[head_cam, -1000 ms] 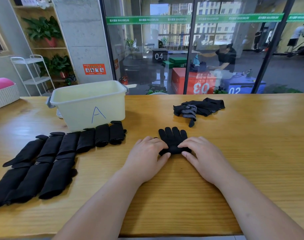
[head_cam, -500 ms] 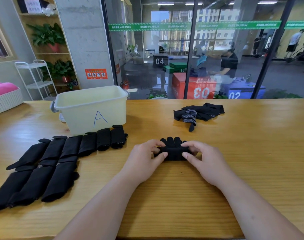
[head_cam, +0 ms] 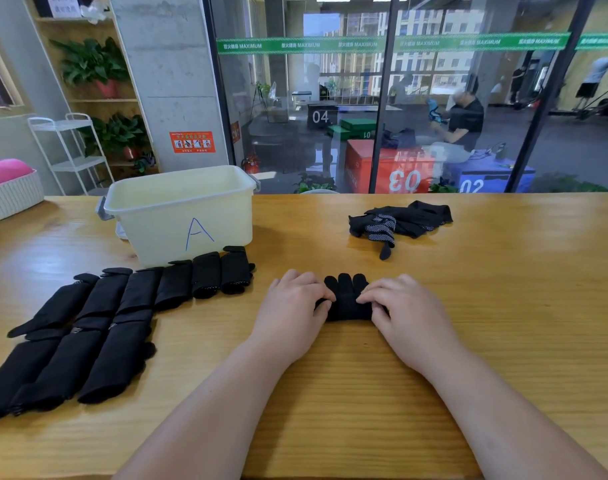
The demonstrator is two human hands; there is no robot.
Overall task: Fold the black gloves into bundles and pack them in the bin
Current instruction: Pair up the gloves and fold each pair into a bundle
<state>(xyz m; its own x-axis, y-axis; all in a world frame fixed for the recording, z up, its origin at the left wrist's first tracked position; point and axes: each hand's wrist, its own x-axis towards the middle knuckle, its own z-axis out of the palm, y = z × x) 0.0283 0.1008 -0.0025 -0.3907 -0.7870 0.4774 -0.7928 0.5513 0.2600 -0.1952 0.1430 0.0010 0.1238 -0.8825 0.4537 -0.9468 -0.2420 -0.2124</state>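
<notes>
A black glove (head_cam: 347,299) lies on the wooden table in front of me, its cuff end rolled up toward its fingers, which point away. My left hand (head_cam: 292,313) grips the roll's left end and my right hand (head_cam: 406,313) grips its right end, fingertips curled over the top. Several folded black glove bundles (head_cam: 115,317) lie in rows at the left. A loose pile of black gloves (head_cam: 399,223) sits at the back right. The cream bin (head_cam: 178,209) marked "A" stands at the back left, and I cannot see its floor.
The wooden table (head_cam: 503,306) ends at a glass wall behind. A white woven basket (head_cam: 8,195) with a pink cushion sits at the far left edge. Bare wood lies to the right of my hands and close to me.
The glove's cuff end has been rolled farther toward its fingers, so less of the glove shows flat. Both hands moved forward with the roll.
</notes>
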